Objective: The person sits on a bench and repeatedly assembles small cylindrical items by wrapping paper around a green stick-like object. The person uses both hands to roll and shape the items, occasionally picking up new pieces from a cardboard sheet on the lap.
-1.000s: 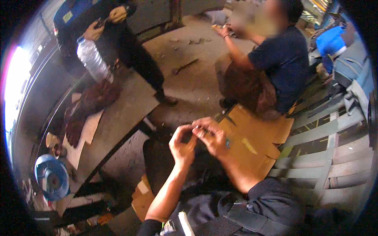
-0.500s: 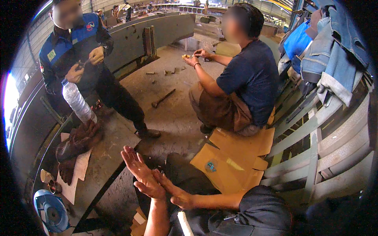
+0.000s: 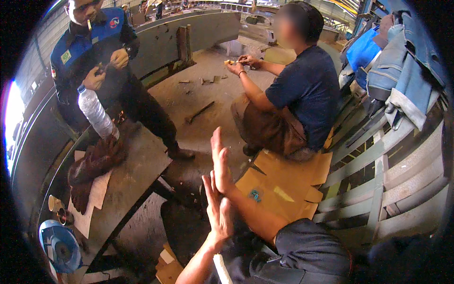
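Note:
My left hand (image 3: 219,215) and my right hand (image 3: 220,168) are pressed together in front of my lap, with nothing seen between them. The right hand sits higher and farther out, its straight fingers pointing up. Its lower part meets the fingers of the left hand, which are also stretched out. Below them a white strip or cord (image 3: 221,269) lies against my dark clothing. A steel table (image 3: 137,156) is the nearest surface on the left. It carries a pair of dark brown work gloves (image 3: 97,165) and a plastic water bottle (image 3: 96,111) leaning over them.
Cups (image 3: 56,203) and a blue round fan-like object (image 3: 60,246) are at the table's near left. One person (image 3: 101,52) stands beyond it; another (image 3: 302,94) squats on flattened cardboard (image 3: 283,187). A metal rail rack (image 3: 378,165) with hanging denim (image 3: 402,71) borders the right.
My hands have turned upright and slid against each other. The right hand has moved up past the left, which has shifted right and down.

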`<state>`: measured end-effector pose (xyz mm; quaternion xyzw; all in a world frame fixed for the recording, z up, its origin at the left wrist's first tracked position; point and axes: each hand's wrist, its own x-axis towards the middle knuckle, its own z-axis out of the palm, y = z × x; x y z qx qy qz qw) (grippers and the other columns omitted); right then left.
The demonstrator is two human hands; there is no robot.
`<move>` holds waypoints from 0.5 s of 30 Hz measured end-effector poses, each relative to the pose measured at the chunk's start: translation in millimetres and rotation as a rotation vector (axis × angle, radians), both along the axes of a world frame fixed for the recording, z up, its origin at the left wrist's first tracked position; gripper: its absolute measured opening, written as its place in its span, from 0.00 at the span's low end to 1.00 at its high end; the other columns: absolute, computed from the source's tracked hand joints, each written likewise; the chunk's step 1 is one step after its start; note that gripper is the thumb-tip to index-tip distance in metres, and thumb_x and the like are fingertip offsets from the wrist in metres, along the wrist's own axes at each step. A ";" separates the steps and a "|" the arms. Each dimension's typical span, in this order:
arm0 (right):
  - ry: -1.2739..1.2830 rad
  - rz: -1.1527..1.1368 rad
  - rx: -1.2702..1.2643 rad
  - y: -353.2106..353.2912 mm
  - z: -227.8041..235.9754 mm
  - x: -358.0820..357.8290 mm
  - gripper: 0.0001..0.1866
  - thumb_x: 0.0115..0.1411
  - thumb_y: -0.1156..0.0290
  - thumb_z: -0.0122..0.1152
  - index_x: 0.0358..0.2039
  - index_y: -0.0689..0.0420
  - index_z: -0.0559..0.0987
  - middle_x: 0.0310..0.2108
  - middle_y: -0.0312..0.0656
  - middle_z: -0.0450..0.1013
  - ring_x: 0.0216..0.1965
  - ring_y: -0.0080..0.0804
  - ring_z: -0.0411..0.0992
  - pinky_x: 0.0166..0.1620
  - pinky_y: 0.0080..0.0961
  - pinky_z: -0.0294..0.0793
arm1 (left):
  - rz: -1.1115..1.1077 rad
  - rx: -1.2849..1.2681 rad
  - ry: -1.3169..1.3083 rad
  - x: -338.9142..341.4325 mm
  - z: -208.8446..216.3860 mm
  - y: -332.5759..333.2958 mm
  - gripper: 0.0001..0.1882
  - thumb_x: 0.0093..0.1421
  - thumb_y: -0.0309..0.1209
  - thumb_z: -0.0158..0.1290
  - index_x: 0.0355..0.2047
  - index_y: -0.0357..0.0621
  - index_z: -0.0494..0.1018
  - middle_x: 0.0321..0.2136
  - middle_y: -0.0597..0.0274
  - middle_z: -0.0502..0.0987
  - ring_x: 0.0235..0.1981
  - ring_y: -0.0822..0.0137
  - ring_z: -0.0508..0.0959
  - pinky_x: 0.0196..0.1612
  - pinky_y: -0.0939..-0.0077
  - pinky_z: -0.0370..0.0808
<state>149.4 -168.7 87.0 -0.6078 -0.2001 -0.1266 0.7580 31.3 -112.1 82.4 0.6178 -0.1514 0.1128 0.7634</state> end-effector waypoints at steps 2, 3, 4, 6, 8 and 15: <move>0.099 -0.148 0.080 -4.2 -1.1 5.1 0.44 0.68 0.33 0.20 0.74 0.52 0.40 0.75 0.43 0.33 0.75 0.40 0.33 0.72 0.44 0.26 | 0.136 0.102 0.154 0.3 4.7 1.6 0.38 0.70 0.35 0.43 0.73 0.45 0.36 0.64 0.43 0.64 0.64 0.58 0.66 0.65 0.66 0.60; 0.165 -0.211 0.126 0.4 -0.4 4.3 0.43 0.69 0.34 0.21 0.74 0.50 0.44 0.76 0.43 0.38 0.75 0.40 0.36 0.72 0.47 0.29 | 0.198 0.151 0.115 1.1 -0.7 6.1 0.37 0.70 0.32 0.44 0.73 0.47 0.38 0.60 0.44 0.70 0.59 0.60 0.71 0.62 0.68 0.64; 0.231 -0.223 0.136 1.9 1.9 1.5 0.42 0.69 0.33 0.23 0.73 0.49 0.47 0.74 0.43 0.43 0.75 0.40 0.40 0.71 0.50 0.31 | 0.261 0.197 0.072 4.4 -5.0 8.3 0.37 0.70 0.29 0.45 0.73 0.48 0.40 0.55 0.44 0.75 0.54 0.62 0.76 0.59 0.70 0.68; 0.306 -0.306 0.123 -1.4 -1.4 -2.2 0.42 0.68 0.32 0.26 0.71 0.50 0.55 0.71 0.44 0.54 0.73 0.39 0.48 0.70 0.57 0.35 | 0.255 0.140 0.123 8.4 -8.6 10.0 0.39 0.66 0.22 0.50 0.73 0.49 0.45 0.52 0.45 0.78 0.50 0.64 0.79 0.55 0.71 0.72; 0.272 -0.316 0.159 -6.5 -13.7 3.2 0.41 0.68 0.33 0.27 0.67 0.53 0.61 0.66 0.45 0.63 0.68 0.39 0.58 0.69 0.53 0.43 | 0.279 0.074 0.172 11.9 -12.6 12.5 0.42 0.60 0.15 0.55 0.72 0.49 0.51 0.46 0.47 0.81 0.45 0.67 0.81 0.53 0.72 0.75; 0.207 -0.063 0.189 -34.3 -32.8 -11.1 0.20 0.69 0.56 0.55 0.49 0.62 0.78 0.36 0.40 0.77 0.34 0.24 0.75 0.41 0.22 0.74 | 0.334 0.070 0.293 22.3 -12.6 32.5 0.44 0.54 0.18 0.64 0.69 0.48 0.57 0.36 0.54 0.83 0.38 0.69 0.82 0.48 0.76 0.76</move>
